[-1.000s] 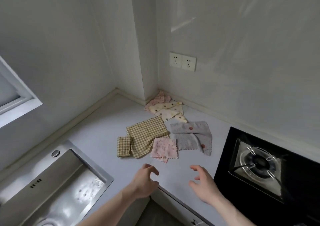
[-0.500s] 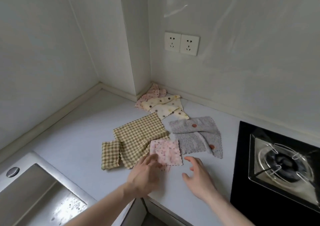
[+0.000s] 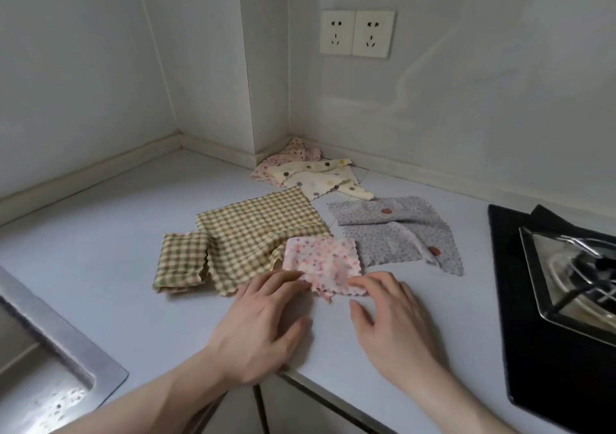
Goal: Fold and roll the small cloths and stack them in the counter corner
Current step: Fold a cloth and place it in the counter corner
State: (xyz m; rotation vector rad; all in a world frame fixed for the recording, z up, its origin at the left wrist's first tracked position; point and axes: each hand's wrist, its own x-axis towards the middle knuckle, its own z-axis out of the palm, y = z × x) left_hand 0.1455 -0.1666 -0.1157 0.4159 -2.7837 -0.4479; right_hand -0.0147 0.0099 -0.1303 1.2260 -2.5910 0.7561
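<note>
Both hands are down on the near edge of the pink floral cloth [image 3: 322,262], which lies flat on the worktop [image 3: 100,220] right in front of the person, overlapping the corner of the big checked cloth [image 3: 263,230]. The left hand [image 3: 266,327] has its fingers [image 3: 283,278] on the cloth's near-left corner, and the right hand [image 3: 396,320] has its fingers [image 3: 373,282] on the near-right corner. Whether they're pinching the hem or just pressing on it is hard to say, since the frame is blurry there, but they look fairly straight and laid on it rather than curled around it.

So the cloth sits directly ahead of the fingertips, stretching away toward the wall, about square, neither hand clearly closer. My guess is the next thing is a fold away from the body or a drag back toward the front edge.

Room-wise: bare worktop between the hands and the front edge, the gas hob [image 3: 566,267] off to the right, the sink [image 3: 50,350] to the left. The grey dotted cloth [image 3: 400,233] lies just right of the pink one, and a folded checked cloth [image 3: 181,260] is to the left. The corner already holds the polka-dot cloths [image 3: 316,177].
</note>
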